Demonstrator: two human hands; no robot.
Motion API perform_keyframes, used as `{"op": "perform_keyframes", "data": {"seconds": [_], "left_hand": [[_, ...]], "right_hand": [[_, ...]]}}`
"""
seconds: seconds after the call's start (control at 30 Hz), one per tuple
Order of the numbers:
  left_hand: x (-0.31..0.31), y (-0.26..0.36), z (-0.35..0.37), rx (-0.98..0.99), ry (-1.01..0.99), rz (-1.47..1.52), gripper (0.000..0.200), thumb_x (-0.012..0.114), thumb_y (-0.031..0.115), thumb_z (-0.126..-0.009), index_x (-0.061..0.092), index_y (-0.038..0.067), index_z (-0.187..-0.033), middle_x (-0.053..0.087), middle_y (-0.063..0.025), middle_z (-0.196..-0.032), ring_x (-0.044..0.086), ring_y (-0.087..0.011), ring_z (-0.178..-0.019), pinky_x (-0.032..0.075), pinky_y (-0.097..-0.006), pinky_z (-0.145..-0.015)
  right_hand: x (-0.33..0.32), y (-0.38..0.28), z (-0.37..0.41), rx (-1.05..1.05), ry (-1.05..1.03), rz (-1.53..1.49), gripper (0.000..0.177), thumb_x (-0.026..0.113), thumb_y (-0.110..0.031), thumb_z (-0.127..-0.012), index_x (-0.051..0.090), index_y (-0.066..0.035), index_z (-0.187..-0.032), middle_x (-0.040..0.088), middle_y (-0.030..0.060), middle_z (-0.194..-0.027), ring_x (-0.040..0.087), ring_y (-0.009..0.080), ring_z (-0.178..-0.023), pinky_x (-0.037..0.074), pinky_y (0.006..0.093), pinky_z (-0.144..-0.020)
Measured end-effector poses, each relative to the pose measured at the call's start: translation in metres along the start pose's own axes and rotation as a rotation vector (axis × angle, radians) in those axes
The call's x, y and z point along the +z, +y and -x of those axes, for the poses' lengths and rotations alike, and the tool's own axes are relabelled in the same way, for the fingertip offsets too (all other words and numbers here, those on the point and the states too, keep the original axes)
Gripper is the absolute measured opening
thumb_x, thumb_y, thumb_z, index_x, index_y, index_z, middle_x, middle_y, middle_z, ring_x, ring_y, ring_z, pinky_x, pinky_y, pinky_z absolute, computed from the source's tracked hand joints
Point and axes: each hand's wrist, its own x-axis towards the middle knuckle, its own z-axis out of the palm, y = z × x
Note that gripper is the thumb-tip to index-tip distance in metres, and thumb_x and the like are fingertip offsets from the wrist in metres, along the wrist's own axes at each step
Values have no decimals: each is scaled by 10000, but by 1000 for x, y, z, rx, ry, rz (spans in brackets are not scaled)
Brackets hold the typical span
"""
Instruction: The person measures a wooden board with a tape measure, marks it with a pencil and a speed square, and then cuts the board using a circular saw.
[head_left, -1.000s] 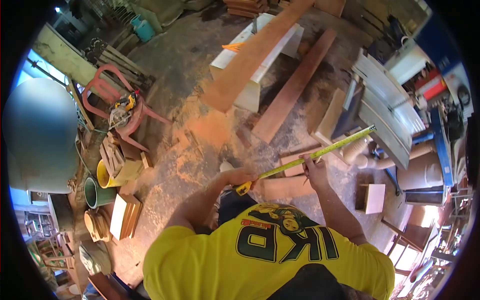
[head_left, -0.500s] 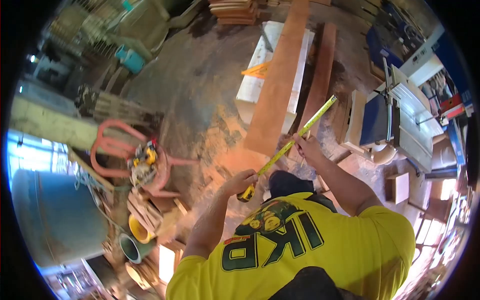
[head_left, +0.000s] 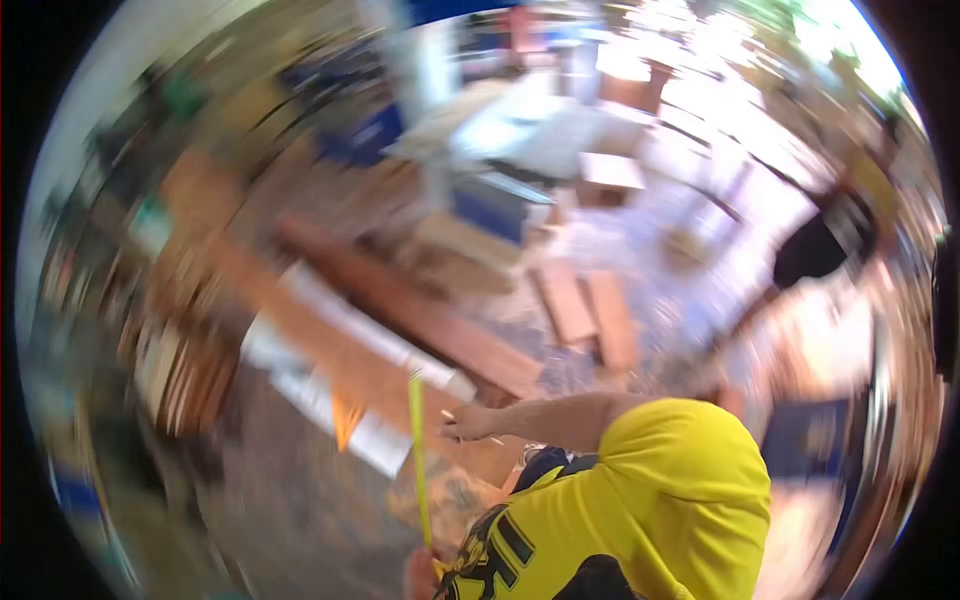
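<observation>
At the bottom of the head view, my left hand is partly cut off and closed round the tape measure. Its yellow blade sticks up past the near end of a long brown plank. My right hand is over that plank's near end, just right of the blade and apart from it. Its fingers pinch a thin pale stick, apparently a pencil. The plank lies on a long white support. An orange triangular square rests on the support beside the plank. Motion blurs much of the view.
A darker plank lies alongside, beyond the support. Short boards are on the floor ahead. Stacked boards stand at left. A table-like machine is farther off. At right is another person in dark shorts.
My view has swung to the right, bringing in the other person. My right hand has come off the tape blade; my left still grips the tape measure, now low in view.
</observation>
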Motion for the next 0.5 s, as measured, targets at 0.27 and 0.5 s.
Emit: {"op": "perform_keyframes", "data": {"seconds": [0.27, 0.5], "left_hand": [[-37, -78, -110, 963, -19, -154, 215, 521, 196, -857, 646, 24, -822, 634, -148, -755, 622, -292, -713, 496, -383, -634], [-80, 26, -122, 678, -365, -56, 242, 501, 196, -890, 636, 10, -814, 617, -121, -735, 605, -224, -698, 476, -336, -646]], "right_hand": [[62, 181, 237, -152, 1002, -185, 279, 580, -304, -894, 641, -72, -1037, 661, 137, -853, 593, 208, -663, 478, 357, -612], [167, 36, 453, 414, 1700, -730, 267, 587, -328, -906, 640, -66, -901, 547, -2, -670, 441, 84, -480, 319, 230, -403]]}}
